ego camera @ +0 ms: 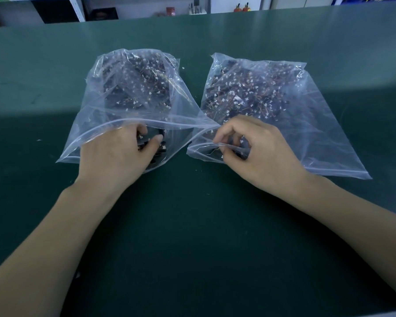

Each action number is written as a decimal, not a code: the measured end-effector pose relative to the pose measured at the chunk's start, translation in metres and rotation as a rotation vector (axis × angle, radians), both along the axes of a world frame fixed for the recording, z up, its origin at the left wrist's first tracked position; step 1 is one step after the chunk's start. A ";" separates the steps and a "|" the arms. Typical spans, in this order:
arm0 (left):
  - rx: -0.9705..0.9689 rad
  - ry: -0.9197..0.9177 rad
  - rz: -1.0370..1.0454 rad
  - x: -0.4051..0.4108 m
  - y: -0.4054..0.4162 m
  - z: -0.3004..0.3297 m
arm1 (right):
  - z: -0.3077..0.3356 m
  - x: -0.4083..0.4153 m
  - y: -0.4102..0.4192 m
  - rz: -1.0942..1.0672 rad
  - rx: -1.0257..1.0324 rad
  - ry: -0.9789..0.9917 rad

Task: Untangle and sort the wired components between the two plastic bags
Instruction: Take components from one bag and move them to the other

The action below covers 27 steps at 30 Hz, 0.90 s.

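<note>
Two clear zip bags lie side by side on the green table, mouths toward me. The left bag (pixel 96 106) and the right bag (pixel 318 138) each hold a heap of small black wired components with white connectors (pixel 245 92). My left hand (pixel 114 156) reaches into the left bag's mouth, and its curled fingers and thumb grip a clump of black components (pixel 154 148). My right hand (pixel 256 152) sits at the right bag's mouth, fingers curled, pinching the bag's lower lip (pixel 217 146); dark components show under its fingertips.
The green table mat (pixel 192 236) stretches wide in front of and around the bags. Beyond its far edge stand shelves with small tools and bottles (pixel 196 8). A few tiny white specks lie on the mat near the bags.
</note>
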State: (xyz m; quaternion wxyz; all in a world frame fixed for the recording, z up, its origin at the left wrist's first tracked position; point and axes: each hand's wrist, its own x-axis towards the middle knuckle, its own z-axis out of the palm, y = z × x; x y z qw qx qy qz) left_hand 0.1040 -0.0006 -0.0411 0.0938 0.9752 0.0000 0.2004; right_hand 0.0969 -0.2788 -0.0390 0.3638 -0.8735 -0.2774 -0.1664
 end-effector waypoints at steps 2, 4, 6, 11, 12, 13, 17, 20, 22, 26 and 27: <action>0.016 0.003 -0.007 -0.001 0.000 0.001 | 0.000 0.000 0.000 0.001 -0.004 0.003; 0.028 0.003 -0.033 -0.002 -0.003 0.002 | 0.000 0.000 0.000 0.000 -0.008 0.006; 0.006 0.006 -0.052 -0.003 -0.006 0.004 | 0.000 0.000 0.000 0.004 -0.010 0.005; -0.064 -0.099 -0.149 -0.009 -0.008 0.007 | -0.001 0.000 -0.001 0.012 -0.025 -0.003; -0.072 -0.131 -0.178 -0.010 -0.008 0.008 | -0.001 0.000 -0.001 0.017 -0.031 0.000; -0.078 -0.156 -0.204 -0.011 -0.009 0.010 | -0.001 0.000 -0.001 0.022 -0.035 0.001; -0.104 -0.258 -0.310 -0.013 -0.012 0.013 | -0.001 -0.001 0.000 0.021 -0.023 -0.013; -0.139 -0.375 -0.404 -0.014 -0.017 0.015 | -0.001 -0.001 0.000 0.017 -0.015 -0.016; -0.188 -0.458 -0.454 -0.016 -0.020 0.016 | -0.001 -0.002 0.000 0.025 -0.005 -0.018; -0.270 -0.502 -0.502 -0.020 -0.027 0.014 | 0.000 -0.004 0.001 0.055 -0.002 -0.038; -0.290 -0.493 -0.512 -0.020 -0.029 0.013 | 0.000 -0.003 0.002 0.061 -0.004 -0.046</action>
